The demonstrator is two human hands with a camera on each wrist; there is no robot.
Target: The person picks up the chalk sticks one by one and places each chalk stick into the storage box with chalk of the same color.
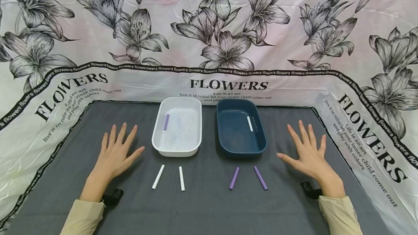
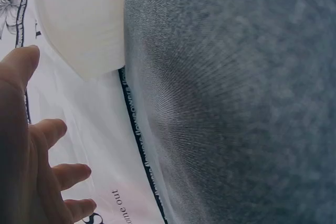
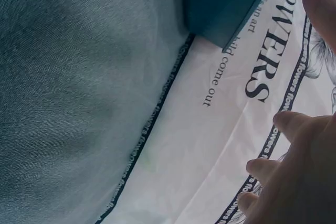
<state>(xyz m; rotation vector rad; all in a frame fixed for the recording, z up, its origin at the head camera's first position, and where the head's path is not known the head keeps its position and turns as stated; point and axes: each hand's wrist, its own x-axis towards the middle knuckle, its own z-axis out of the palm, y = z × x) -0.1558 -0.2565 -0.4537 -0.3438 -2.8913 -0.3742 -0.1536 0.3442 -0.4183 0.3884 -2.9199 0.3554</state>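
My left hand [image 1: 115,157] is spread with straight fingers over the cloth, left of a white tray [image 1: 177,148]; it holds nothing. On the other side, my right hand [image 1: 308,158] is likewise spread, right of a dark blue tray [image 1: 242,150], and touches no object. Inside the white tray lies a purple chalk stick [image 1: 166,122]. A white chalk stick [image 1: 249,124] lies in the blue one. In front of the white tray are two white sticks, a left one [image 1: 158,177] and a right one [image 1: 181,179]. Two purple sticks, one left [image 1: 234,178] and one right [image 1: 260,178], lie before the blue tray.
Dark grey cloth [image 1: 209,206] covers the table. Behind and at both sides runs a white floral cloth [image 1: 147,82] with printed lettering. The two trays stand side by side with a narrow gap. Each wrist wears a black strap, the left strap [image 1: 113,197] and the right strap [image 1: 311,190].
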